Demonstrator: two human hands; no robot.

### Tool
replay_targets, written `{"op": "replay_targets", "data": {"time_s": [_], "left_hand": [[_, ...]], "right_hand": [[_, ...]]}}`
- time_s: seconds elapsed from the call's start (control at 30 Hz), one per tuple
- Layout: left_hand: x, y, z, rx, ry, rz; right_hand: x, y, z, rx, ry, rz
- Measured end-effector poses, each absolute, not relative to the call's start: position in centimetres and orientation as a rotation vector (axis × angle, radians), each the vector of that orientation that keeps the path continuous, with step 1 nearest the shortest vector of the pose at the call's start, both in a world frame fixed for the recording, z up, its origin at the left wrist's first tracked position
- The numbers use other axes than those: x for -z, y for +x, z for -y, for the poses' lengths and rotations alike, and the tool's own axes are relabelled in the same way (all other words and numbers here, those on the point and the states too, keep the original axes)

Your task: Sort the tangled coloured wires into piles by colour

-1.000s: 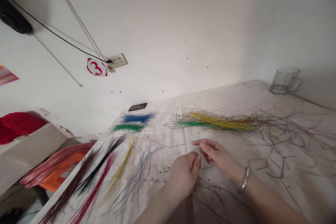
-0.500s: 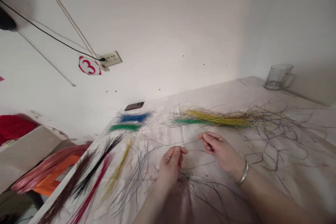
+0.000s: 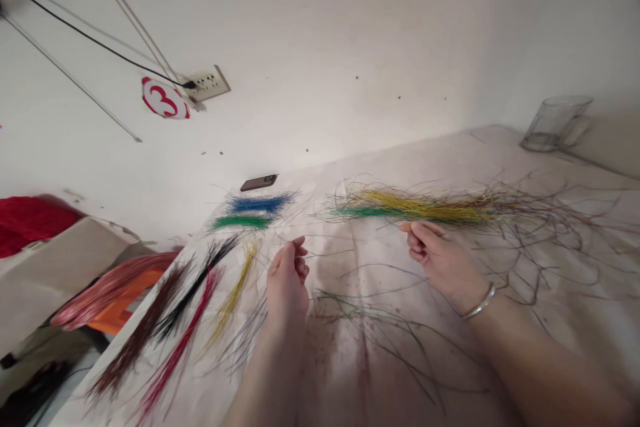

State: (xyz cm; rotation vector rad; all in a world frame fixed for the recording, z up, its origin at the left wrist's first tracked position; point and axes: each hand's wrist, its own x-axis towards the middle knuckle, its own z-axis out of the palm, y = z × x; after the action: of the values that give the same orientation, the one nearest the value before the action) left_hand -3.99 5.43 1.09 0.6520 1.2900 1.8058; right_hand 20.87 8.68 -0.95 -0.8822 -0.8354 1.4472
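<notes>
My left hand (image 3: 289, 277) is closed in a pinch above the cloth-covered table, beside the grey-blue wires (image 3: 249, 333). A faint thin wire (image 3: 333, 237) runs rightward from near its fingertips. Further right, my right hand (image 3: 443, 257), with a bangle (image 3: 481, 301) at the wrist, pinches a thin wire end just in front of the yellow wire bundle (image 3: 425, 205). Whether both hands hold the same wire I cannot tell. Between and below the hands lie several loose dark green wires (image 3: 380, 320).
Blue (image 3: 261, 203), green (image 3: 243, 221), black (image 3: 200, 287), red (image 3: 183, 347), brown (image 3: 143, 333) and yellow (image 3: 235, 290) wire bundles lie at left. A phone (image 3: 259, 183) rests behind them. Tangled wires (image 3: 535, 260) spread at right, before a glass mug (image 3: 555, 123). Pink wire (image 3: 113, 287) lies on an orange stool (image 3: 107, 312).
My hands have moved apart: the left hand went left and up, the right hand slightly right and up. The view has shifted a little, uncovering the green wires between them.
</notes>
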Motion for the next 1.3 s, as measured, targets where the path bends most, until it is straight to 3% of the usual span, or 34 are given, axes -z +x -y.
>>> {"op": "replay_targets", "data": {"time_s": [0.17,0.33,0.57,0.87,0.97,1.1,1.2,1.3], "left_hand": [[-1.2,-4.2,-5.5,-1.764,0.657,-1.262],[-1.0,-3.7,-4.7,-1.404,0.973,-1.095],[-1.1,-3.0,-4.1,-0.509,1.865,-1.512],[-0.8,-4.0,-4.4,-0.152,2.083,-1.926],[-0.9,-4.3,-4.3,-0.161,2.067,-2.046],[-1.5,-4.0,-4.2,-0.58,2.058,-2.178],[-1.9,-3.0,-3.8,-0.818,2.156,-1.953],[-1.6,-1.5,-3.1,-0.682,2.294,-1.578]], "right_hand": [[1.1,21.6,-8.9,-1.468,-0.968,0.861],[1.3,21.6,-8.8,-1.567,-0.961,0.874],[1.7,21.0,-8.8,-1.667,-1.002,0.977],[1.6,21.0,-8.7,-1.567,-1.091,1.168],[1.4,20.9,-8.7,-1.529,-1.122,1.19],[1.1,20.7,-8.8,-1.405,-1.176,1.155],[1.1,20.8,-9.0,-1.26,-1.267,1.151],[1.4,20.9,-9.3,-1.13,-1.407,1.262]]}}
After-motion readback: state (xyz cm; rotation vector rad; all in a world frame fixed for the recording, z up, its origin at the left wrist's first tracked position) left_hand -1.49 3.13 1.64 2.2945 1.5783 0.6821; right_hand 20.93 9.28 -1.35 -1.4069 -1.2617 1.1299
